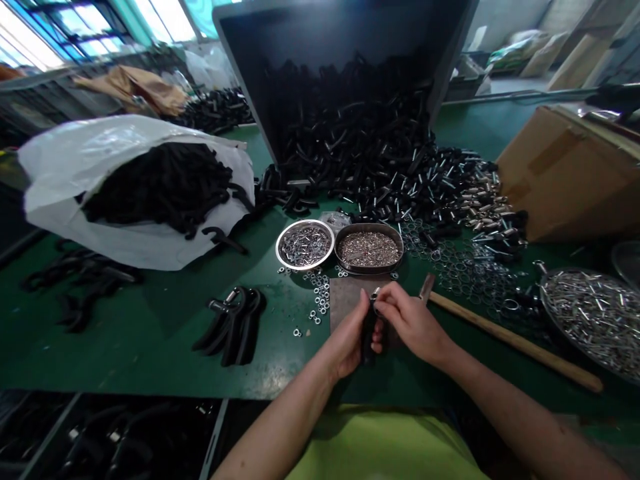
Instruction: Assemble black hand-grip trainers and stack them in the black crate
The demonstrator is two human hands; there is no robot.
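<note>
The left hand (350,339) grips one black part (369,332) upright, at the lower centre of the frame. The right hand (404,317) is narrowed to a pinch on a metal piece (375,293) at its top; the piece is too small to make out. Both hands are over a plate (341,293), near the table's (290,367) front edge, which crosses the lower frame.

Bare green table lies left of the hands, as far as a cluster of black handles (240,333), well back from the edge. To the right there is less room: a hammer (515,339) slants from beside the right hand toward the lower right, its handle's end near the front edge. Above the plate, a round bowl (305,267) and a tin (369,270) stand side by side.

Counted: one hammer, one plate, one bowl and one tin at centre, one tray of pins (600,320) at the right edge, one bag (75,167) at left, one tub (325,30) at top centre, one carton (575,173) at upper right. The handles overlap, so their number cannot be told. Loose nuts (323,297) and rings (457,270) are too many to count.
</note>
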